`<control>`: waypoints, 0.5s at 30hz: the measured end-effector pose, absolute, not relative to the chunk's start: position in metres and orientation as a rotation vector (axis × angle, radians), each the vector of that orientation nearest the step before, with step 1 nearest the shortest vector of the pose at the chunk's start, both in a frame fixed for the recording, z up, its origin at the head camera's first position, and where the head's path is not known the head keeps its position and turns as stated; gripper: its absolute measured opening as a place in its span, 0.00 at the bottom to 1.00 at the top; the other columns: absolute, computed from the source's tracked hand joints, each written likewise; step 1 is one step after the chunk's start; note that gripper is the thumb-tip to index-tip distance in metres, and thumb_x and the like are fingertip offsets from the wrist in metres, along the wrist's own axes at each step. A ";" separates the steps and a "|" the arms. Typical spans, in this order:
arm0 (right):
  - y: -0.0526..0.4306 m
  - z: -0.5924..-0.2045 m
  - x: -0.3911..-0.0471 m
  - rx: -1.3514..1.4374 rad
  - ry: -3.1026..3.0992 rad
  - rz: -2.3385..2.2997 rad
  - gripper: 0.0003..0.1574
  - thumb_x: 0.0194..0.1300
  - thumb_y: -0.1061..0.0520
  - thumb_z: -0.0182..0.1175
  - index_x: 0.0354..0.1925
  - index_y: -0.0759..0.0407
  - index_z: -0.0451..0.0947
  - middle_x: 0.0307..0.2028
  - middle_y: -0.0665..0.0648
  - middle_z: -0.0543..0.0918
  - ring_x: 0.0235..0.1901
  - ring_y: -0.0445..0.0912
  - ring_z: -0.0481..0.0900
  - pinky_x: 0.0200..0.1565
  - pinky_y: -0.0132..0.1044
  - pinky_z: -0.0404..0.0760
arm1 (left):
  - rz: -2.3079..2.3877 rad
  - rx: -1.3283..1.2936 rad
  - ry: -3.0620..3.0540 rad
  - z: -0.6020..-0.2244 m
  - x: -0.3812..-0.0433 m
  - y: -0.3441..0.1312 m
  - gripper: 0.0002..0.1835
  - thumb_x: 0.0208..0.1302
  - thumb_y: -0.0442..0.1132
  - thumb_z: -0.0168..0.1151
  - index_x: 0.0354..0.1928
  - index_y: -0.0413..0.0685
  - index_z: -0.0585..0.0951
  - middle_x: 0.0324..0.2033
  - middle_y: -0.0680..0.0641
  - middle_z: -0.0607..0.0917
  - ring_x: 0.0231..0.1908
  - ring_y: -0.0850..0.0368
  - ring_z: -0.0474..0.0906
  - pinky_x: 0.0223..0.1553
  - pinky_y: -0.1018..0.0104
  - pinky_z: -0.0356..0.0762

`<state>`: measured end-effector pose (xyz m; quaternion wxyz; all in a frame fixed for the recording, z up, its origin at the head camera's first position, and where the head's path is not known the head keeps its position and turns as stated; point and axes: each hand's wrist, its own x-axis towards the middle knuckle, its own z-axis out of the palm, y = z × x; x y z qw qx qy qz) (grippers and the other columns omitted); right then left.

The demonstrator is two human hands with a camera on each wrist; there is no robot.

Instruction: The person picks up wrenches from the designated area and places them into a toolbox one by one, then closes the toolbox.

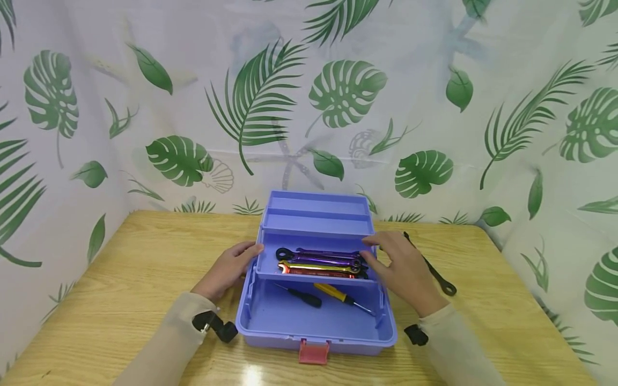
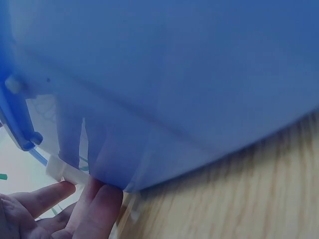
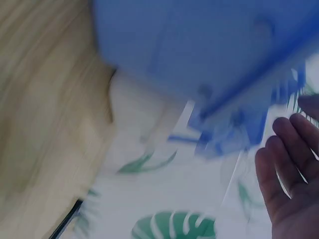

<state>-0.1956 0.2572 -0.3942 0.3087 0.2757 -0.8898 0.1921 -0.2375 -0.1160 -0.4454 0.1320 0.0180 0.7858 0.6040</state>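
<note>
A periwinkle toolbox (image 1: 270, 339) stands open on the table, its tiered trays raised at the back. Across the lowest raised tray (image 1: 268, 257) lie several wrenches (image 1: 318, 267), purple, gold, red and black. My left hand (image 1: 234, 268) rests against the toolbox's left side, thumb at the tray's edge; in the left wrist view its fingertips touch the outer wall (image 2: 164, 99). At the tray's right end is my right hand (image 1: 403, 268), its thumb and forefinger apart beside the wrench ends. The right wrist view has its fingers (image 3: 286, 159) extended, holding nothing.
In the toolbox's bottom lie a black-handled screwdriver (image 1: 306, 297) and a yellow-handled screwdriver (image 1: 333, 292). A pink latch (image 1: 314, 352) hangs at the front. To the right, a black wrench (image 1: 434, 271) lies on the wooden table (image 1: 497, 311). Leaf-patterned cloth (image 1: 338, 166) encloses the back and sides.
</note>
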 end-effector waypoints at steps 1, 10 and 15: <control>0.264 -0.395 -0.195 0.691 -2.327 0.512 0.13 0.63 0.61 0.72 0.47 0.60 0.85 0.43 0.56 0.87 0.43 0.51 0.84 0.42 0.49 0.86 | 1.754 0.056 2.279 -0.445 -0.238 -0.116 0.41 0.70 0.68 0.57 0.73 0.47 0.71 0.57 0.39 0.85 0.46 0.51 0.87 0.48 0.54 0.87; 0.334 -0.403 -0.194 0.178 -2.580 0.515 0.15 0.71 0.58 0.63 0.51 0.67 0.82 0.45 0.67 0.85 0.45 0.61 0.82 0.42 0.59 0.83 | 1.772 0.042 2.260 -0.445 -0.238 -0.116 0.41 0.70 0.68 0.58 0.74 0.47 0.71 0.58 0.38 0.85 0.47 0.51 0.87 0.49 0.55 0.87; 0.372 -0.412 -0.192 -0.106 -2.935 0.451 0.20 0.70 0.54 0.59 0.45 0.74 0.81 0.42 0.75 0.82 0.39 0.68 0.81 0.38 0.60 0.82 | 1.773 0.041 2.255 -0.444 -0.237 -0.115 0.42 0.70 0.68 0.58 0.74 0.47 0.70 0.58 0.38 0.85 0.47 0.51 0.87 0.49 0.54 0.87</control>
